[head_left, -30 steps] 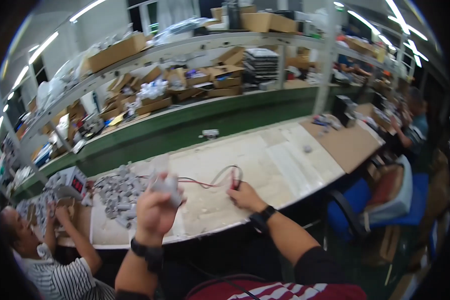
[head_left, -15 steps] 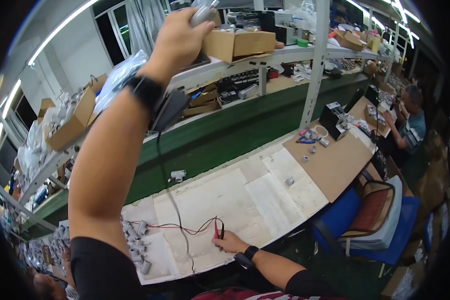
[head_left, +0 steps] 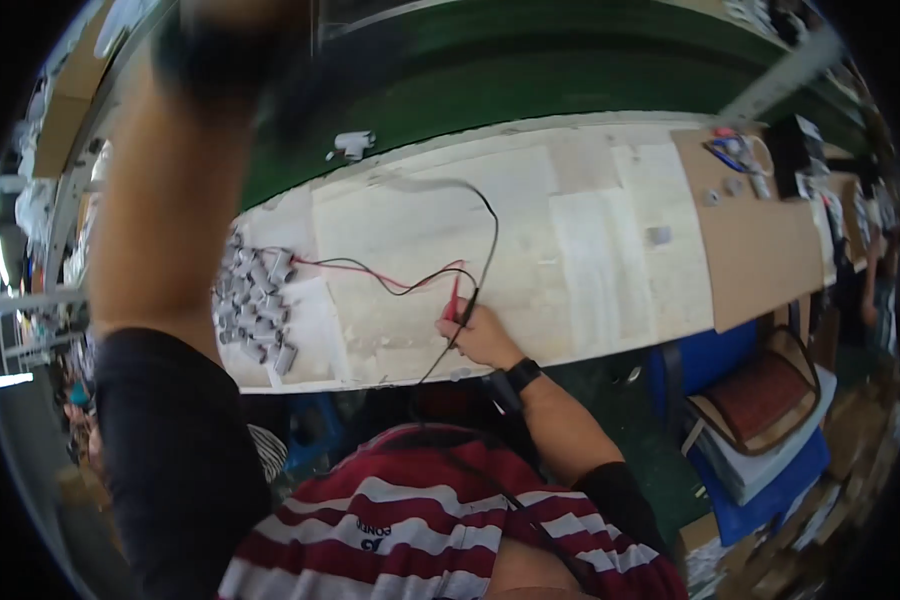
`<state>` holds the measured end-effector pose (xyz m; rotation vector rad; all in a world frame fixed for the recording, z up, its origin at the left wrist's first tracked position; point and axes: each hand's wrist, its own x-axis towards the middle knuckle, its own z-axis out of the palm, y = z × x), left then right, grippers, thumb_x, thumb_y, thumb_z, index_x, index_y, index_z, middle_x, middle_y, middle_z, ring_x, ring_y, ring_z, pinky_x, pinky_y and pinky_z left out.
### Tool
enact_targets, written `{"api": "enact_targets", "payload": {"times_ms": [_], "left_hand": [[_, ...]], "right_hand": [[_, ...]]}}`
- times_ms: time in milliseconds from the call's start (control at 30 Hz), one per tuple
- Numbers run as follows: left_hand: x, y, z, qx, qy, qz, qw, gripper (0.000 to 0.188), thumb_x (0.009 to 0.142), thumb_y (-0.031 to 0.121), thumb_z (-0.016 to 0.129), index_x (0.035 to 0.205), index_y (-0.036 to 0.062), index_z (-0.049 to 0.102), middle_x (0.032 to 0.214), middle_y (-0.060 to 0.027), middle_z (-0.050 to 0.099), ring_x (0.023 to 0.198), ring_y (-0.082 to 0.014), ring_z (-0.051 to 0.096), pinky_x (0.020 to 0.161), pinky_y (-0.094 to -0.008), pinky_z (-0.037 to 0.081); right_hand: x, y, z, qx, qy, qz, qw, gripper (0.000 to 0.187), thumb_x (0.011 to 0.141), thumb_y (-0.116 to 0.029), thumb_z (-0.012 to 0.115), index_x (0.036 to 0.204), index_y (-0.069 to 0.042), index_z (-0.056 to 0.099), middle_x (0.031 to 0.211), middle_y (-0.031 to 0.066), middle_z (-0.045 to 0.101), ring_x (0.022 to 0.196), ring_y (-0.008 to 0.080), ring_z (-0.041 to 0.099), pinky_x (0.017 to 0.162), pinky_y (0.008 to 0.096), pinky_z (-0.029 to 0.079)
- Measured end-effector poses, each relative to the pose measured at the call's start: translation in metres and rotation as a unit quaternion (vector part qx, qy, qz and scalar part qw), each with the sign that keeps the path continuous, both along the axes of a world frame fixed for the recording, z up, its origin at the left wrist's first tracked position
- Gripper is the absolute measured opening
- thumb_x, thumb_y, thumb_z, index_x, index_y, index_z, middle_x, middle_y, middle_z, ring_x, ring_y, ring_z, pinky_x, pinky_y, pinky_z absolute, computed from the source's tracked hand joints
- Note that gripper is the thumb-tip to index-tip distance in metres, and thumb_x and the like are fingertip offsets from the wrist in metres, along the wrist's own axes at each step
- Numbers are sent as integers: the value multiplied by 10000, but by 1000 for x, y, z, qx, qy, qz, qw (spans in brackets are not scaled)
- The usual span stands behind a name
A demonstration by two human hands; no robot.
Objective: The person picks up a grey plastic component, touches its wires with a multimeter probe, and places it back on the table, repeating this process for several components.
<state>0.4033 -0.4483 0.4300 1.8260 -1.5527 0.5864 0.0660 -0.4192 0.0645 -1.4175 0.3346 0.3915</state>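
Note:
My right hand (head_left: 486, 338) is over the white worktop (head_left: 400, 340), its fingers closed round test-lead probes. The red probe (head_left: 454, 302) points up and away from me; a black one lies beside it. From them a red and a black lead (head_left: 380, 281) run left across the worktop. My left arm is raised at the upper left, and my left hand (head_left: 245, 10) is smeared by motion and cut off by the upper edge. Its fingers and anything in them cannot be made out. Several grey cylindrical parts (head_left: 253, 305) lie heaped at the worktop's left end.
A grey T-shaped part (head_left: 353, 145) lies beyond the worktop's far edge, against green. One grey part (head_left: 659, 235) sits to the right. Blue-handled pliers (head_left: 730, 153) rest on a brown board (head_left: 760, 250). A blue chair (head_left: 705, 362) with a cushion stands at the lower right.
The view has tilted down, bringing my striped shirt into sight. My left hand, which held a grey part up by a cardboard box, is now blurred at the upper edge. My right hand keeps the probes.

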Motion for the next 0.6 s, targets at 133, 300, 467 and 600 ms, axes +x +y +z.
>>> {"api": "enact_targets", "payload": {"times_ms": [133, 300, 467, 600], "left_hand": [[-57, 139, -176, 196, 61, 76, 976, 304, 829, 60, 687, 1133, 58, 683, 1152, -168, 670, 1061, -363, 635, 868, -417, 535], [48, 202, -315, 244, 159, 218, 931, 529, 805, 79, 693, 1325, 90, 598, 1426, -212, 528, 1286, -391, 530, 1084, -456, 442], [108, 246, -391, 353, 160, 244, 889, 677, 773, 217, 752, 1359, -37, 529, 1361, -274, 549, 1284, -430, 509, 1123, -471, 391], [115, 265, -357, 210, 321, 266, 884, 527, 823, 322, 775, 1176, -27, 597, 1084, -149, 664, 935, -275, 661, 796, -368, 540]], "right_hand": [[-2, 18, -6, 22, -44, -27, 998, 192, 940, -198, 688, 900, -27, 608, 634, 20, 568, 586, 125, 545, 564, 322, 463], [-10, 20, -10, -52, -61, -49, 996, 155, 940, -165, 669, 894, -28, 612, 667, 44, 576, 606, 144, 528, 580, 327, 461], [-4, 28, -23, -152, -141, -25, 978, 166, 929, -186, 664, 903, -30, 613, 715, 125, 596, 633, 232, 552, 627, 374, 474], [-5, 33, -12, -168, -121, -37, 978, 181, 918, -188, 679, 882, -28, 601, 711, 130, 598, 654, 246, 556, 652, 367, 470]]}}
